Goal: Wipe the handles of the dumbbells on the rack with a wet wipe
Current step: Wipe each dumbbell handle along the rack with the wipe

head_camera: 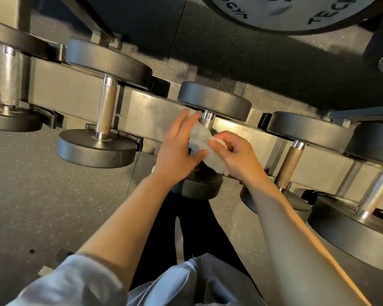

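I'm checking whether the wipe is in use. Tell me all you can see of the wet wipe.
The wet wipe is a pale grey, crumpled sheet, bunched over the middle dumbbell's handle. The left hand rests against it with straight fingers; the right hand pinches its near edge. Its lower end hangs toward the floor.

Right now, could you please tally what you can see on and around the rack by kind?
Dumbbells on the rack: 5, counting the one being wiped and the partly cut-off ones at both edges
Weight plates: 2, both partly out of frame
Wet wipes: 1
Hands: 2, left and right
Total: 10
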